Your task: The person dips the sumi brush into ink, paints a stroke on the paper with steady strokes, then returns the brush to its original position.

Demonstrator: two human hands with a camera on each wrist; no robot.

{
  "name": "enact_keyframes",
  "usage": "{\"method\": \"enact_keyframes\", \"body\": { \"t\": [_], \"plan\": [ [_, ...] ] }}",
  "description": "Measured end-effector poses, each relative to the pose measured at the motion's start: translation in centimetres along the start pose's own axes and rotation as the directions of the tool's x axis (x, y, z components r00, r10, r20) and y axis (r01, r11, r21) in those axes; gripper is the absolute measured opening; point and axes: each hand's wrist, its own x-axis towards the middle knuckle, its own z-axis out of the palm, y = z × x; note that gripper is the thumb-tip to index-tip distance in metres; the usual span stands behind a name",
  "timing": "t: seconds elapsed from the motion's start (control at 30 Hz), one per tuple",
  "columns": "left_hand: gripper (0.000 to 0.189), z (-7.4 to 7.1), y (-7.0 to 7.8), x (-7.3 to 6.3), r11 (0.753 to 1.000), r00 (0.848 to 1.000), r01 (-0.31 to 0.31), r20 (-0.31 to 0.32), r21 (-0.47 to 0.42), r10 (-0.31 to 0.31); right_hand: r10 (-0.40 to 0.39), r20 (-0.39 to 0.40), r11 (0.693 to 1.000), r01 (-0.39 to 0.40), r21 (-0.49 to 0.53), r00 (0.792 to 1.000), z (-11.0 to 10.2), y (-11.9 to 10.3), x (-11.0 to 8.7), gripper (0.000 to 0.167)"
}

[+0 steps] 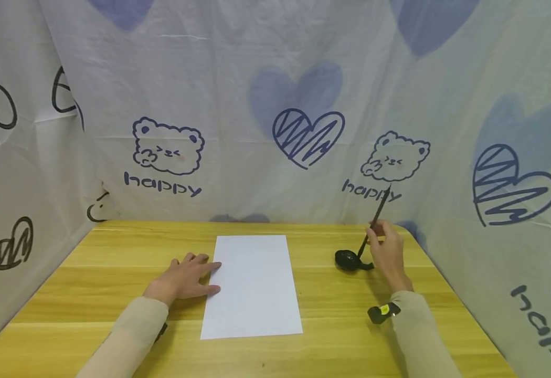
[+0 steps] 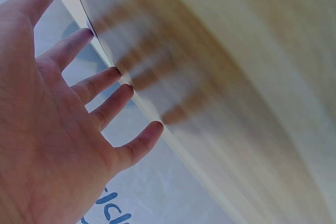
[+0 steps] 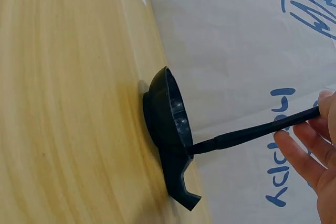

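A white sheet of paper lies on the table in front of me. My left hand rests at its left edge, fingers spread, thumb and a fingertip over the paper. In the left wrist view the fingertips touch the surface. My right hand pinches a dark writing brush, held tilted with its handle up. The brush's lower end is at the rim of a small black ink dish with a curved handle, which sits to the right of the paper.
The wood-grain table reaches back to a pale curtain printed with hearts and bears, which also hangs along both sides. A black wrist strap piece with a yellow label sits by my right wrist.
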Motion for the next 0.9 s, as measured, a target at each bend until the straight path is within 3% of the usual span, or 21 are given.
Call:
{"method": "enact_keyframes", "body": {
  "t": [0.27, 0.67, 0.9],
  "plan": [
    [0.075, -0.03, -0.03, 0.03, 1.0, 1.0, 0.002, 0.002, -0.001, -0.002, -0.044, 0.019, 0.999, 0.044, -0.01, 0.999, -0.06, -0.18, -0.09, 0.017],
    [0.075, -0.1, 0.0, -0.01, 1.0, 1.0, 0.001, 0.006, 0.005, -0.001, -0.007, -0.023, 0.999, 0.008, 0.049, 1.0, 0.29, -0.15, 0.04, 0.017],
    [0.075, -0.14, 0.02, 0.03, 1.0, 1.0, -0.001, 0.002, 0.011, 0.001, -0.032, -0.049, 0.999, 0.032, 0.015, 0.998, 0.33, 0.09, -0.17, 0.016]
  ]
}}
